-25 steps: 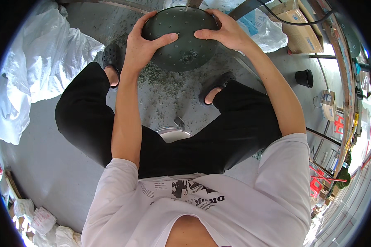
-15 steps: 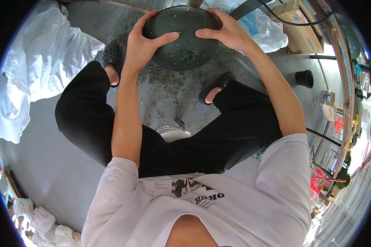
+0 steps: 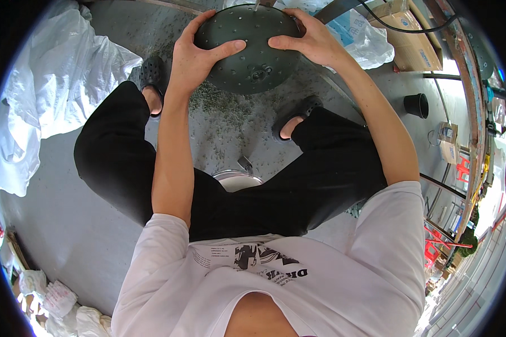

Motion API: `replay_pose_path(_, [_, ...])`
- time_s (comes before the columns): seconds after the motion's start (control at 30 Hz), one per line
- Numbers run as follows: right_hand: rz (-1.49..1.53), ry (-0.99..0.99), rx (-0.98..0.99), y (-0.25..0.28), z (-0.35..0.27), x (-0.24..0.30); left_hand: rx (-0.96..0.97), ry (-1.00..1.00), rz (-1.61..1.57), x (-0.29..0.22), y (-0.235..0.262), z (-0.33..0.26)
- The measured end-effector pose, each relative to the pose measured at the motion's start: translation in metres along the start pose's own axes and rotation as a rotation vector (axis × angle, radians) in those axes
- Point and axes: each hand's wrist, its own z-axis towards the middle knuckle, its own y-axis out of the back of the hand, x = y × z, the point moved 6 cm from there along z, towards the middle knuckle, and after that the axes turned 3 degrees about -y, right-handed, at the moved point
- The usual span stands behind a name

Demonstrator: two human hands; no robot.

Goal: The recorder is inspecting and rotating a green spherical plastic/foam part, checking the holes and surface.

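A dark green rounded dome [image 3: 250,66], dotted with small holes or studs, is held out in front of me at the top of the view. On its near side sits a small round fitting with holes. My left hand [image 3: 195,55] grips its left side, the thumb lying across the surface and the fingers curled over the far edge. Opposite, my right hand [image 3: 317,44] clasps the right side in the same way, its thumb pointing inward. A thin metal piece [image 3: 257,5] meets the dome's far top; how they join cannot be made out.
Small dark green bits [image 3: 219,121] litter the grey floor between my feet. White plastic sacks [image 3: 67,73] bulge at the left. Toward the right are a cardboard box [image 3: 413,42], a clear plastic bag [image 3: 371,48], a black pot [image 3: 416,105] and a rusty metal frame [image 3: 471,84].
Both hands and the dome have shifted very slightly farther away from me. The grip looks the same.
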Motion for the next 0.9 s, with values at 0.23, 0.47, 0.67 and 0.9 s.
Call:
replay_pose_path(0.23, [0.187,-0.157,0.146,0.001,-0.001,0.021,-0.018,-0.015,0.031,-0.003,0.004,0.001])
replay_pose_path(0.47, [0.176,-0.149,0.131,0.002,-0.001,0.019,0.003,0.061,0.034,-0.017,0.002,0.003])
replay_pose_path(0.67, [0.15,-0.158,0.124,0.003,-0.001,0.022,-0.015,0.054,0.016,-0.018,0.004,0.003])
replay_pose_path(0.9, [0.131,-0.134,0.109,0.004,0.0,0.019,-0.003,0.081,-0.051,-0.019,0.0,0.004])
